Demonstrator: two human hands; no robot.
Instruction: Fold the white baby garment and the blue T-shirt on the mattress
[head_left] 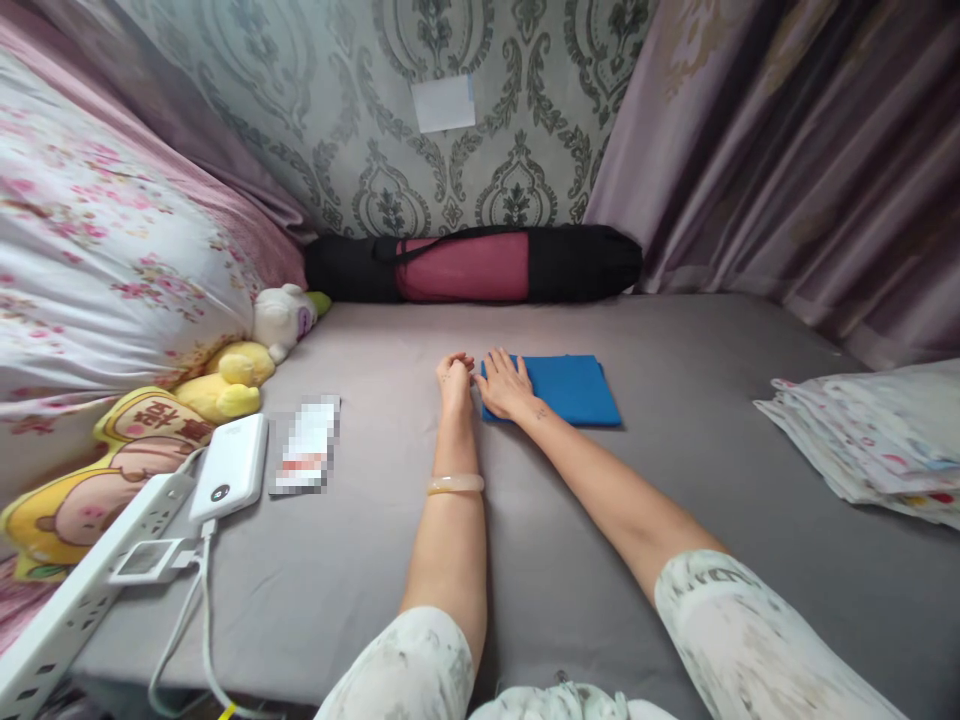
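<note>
A flat blue rectangle (574, 390), with layered edges like something folded, lies on the grey bed sheet; I cannot tell whether it is cloth or a folder. Across its left part my right hand (506, 384) rests palm down with fingers stretched out and slightly spread. Just left of the blue rectangle is my left hand (454, 373), turned on its side with its fingers curled in. Nothing shows between those fingers, and the hand is close to my right thumb. A pale bangle (455, 484) circles my left forearm.
Left on the sheet are a white power bank (230, 465), a blurred flat packet (306, 445), a power strip (90, 580) with cables, and plush toys (281, 320). A black and red long bag (465, 267) lies along the wall. Folded patterned fabric (870, 430) is at right.
</note>
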